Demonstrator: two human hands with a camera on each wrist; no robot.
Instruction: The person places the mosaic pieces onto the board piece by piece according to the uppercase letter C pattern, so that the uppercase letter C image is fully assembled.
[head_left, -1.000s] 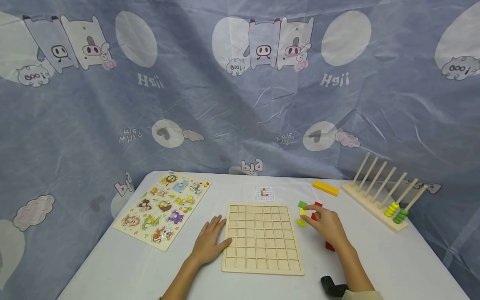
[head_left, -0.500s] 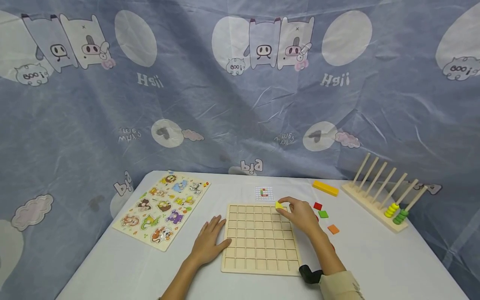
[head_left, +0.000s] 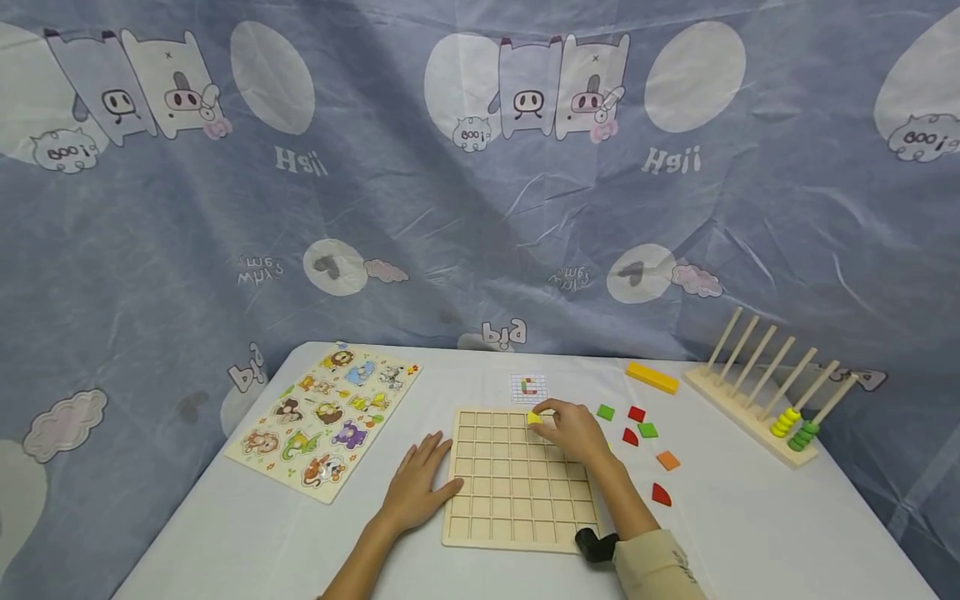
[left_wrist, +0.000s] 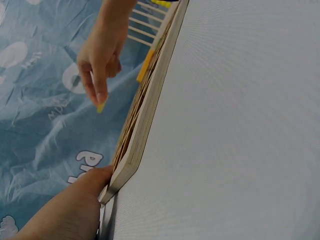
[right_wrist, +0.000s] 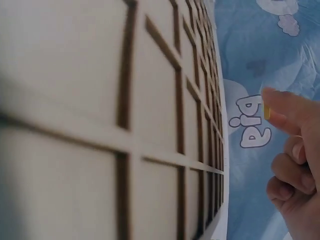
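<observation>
Over the grid board (head_left: 521, 479), the right hand (head_left: 573, 433) pinches a yellow piece (head_left: 534, 417); the left hand (head_left: 416, 487) lies flat, fingers relaxed, touching the board's edge.

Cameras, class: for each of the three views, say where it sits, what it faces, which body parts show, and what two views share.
Head: looks down at the grid board; left hand, right hand.
Left wrist: low by the board's edge; left hand, right hand.
Right wrist: skims the board; fingers.
Shared: the yellow piece.
</observation>
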